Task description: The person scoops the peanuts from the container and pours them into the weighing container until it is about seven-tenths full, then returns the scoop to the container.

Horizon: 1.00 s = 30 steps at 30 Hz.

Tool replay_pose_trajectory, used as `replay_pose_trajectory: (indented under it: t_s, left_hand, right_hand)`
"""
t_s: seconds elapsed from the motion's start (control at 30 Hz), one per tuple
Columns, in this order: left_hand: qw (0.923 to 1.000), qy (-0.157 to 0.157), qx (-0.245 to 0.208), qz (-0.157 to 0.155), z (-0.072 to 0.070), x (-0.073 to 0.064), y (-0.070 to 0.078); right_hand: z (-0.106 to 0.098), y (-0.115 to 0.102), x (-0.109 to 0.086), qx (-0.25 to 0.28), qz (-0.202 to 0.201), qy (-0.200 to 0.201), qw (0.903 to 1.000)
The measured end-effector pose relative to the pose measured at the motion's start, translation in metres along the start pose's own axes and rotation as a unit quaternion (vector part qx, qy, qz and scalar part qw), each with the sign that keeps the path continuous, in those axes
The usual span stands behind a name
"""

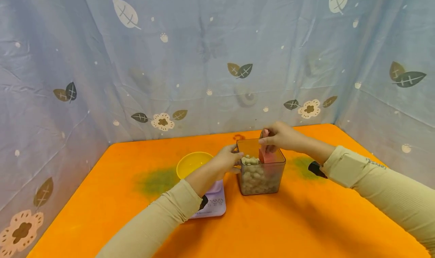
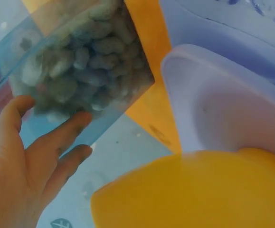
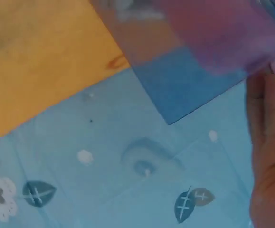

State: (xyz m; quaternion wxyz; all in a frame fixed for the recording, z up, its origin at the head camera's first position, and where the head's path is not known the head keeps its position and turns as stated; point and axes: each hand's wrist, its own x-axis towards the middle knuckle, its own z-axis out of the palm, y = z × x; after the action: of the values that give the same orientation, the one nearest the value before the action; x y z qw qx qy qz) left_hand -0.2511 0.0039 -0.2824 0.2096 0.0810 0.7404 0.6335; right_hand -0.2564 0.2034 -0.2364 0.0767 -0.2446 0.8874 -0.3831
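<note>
Noted inside the tinted box (image 1: 249, 146), on the orange table (image 1: 102, 212) just right of the lilac scale (image 1: 216, 212): pink scoop (image 1: 267, 156), set steeply among the peanuts (image 1: 250, 161). Judged light and stiff, probably plastic, slightly slippery if dusty, unlikely to break; best taken by the upper end, between thumb and fingers. Found pinched there by the right hand (image 1: 281, 136). As to the peanuts: judged light, dry and brittle-shelled, best taken loosely, without squeezing. As to the box: judged rigid and smooth, weighted by the contents, liable to slide if pushed; best steadied by the side walls. Found at the left wall: left hand (image 1: 225, 160), fingers spread and nearly straight; cannot confirm firm pressure. Partly hidden: yellow bowl (image 1: 189, 166), behind the left hand and wrist; scale, largely covered by bowl and left sleeve (image 1: 153, 227). Hard to make out: lower end of the scoop, blurred pink through the tinted wall. Cannot tell depth among the peanuts, nor any load. Unclear in the right wrist view: right fingertips, near the edge.
</note>
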Motion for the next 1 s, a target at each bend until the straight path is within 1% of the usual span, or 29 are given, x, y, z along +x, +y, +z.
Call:
replay_pose_trajectory:
  t_s: [0.03,0.1,0.17,0.23,0.3,0.43,0.5,0.57,0.67,0.73,0.83,0.9,1.0]
  left_hand:
    - [1.0,0.002,0.0,0.0,0.0,0.0,0.0]
    - [1.0,0.004,-0.004,-0.001,-0.001,0.001,-0.001]
    - [1.0,0.004,-0.005,-0.006,-0.001,0.002,-0.002]
    - [0.9999,0.001,-0.005,-0.009,-0.001,0.003,-0.003]
    - [0.9999,-0.003,-0.005,-0.01,0.001,0.003,-0.003]
    - [1.0,-0.007,-0.001,-0.004,0.004,0.003,-0.003]
    - [1.0,-0.008,-0.002,-0.004,0.006,0.003,-0.004]
    - [1.0,-0.009,-0.003,-0.002,0.006,0.003,-0.004]
    - [1.0,-0.007,-0.005,-0.002,0.006,0.002,-0.004]
    - [1.0,-0.006,-0.004,-0.002,0.005,0.001,-0.003]
    - [0.9999,-0.008,-0.008,-0.001,0.004,0.001,-0.004]
    - [0.9999,-0.008,-0.007,0.003,0.003,0.001,-0.003]
    - [1.0,-0.006,-0.006,0.004,0.001,0.001,-0.002]
  right_hand:
    - [0.002,0.002,-0.001,0.025,0.003,0.0,0.9997]
    - [0.005,0.007,-0.003,0.052,0.001,0.001,0.9987]
    - [0.008,0.01,-0.004,0.057,0.0,-0.004,0.9984]
    - [0.01,0.013,-0.005,0.061,-0.004,0.001,0.9981]
    - [0.012,0.016,-0.006,0.082,-0.004,0.006,0.9966]
    - [0.015,0.019,-0.009,0.16,0.004,0.038,0.9864]
    - [0.016,0.02,-0.012,0.185,0.014,0.056,0.981]
    - [0.018,0.023,-0.013,0.198,0.025,0.064,0.9779]
    - [0.022,0.025,-0.014,0.211,0.036,0.054,0.9753]
    - [0.024,0.027,-0.015,0.22,0.034,0.051,0.9735]
    - [0.022,0.028,-0.017,0.25,0.03,0.077,0.9647]
    - [0.021,0.028,-0.019,0.261,0.031,0.094,0.9603]
    - [0.02,0.025,-0.019,0.264,0.039,0.098,0.9587]
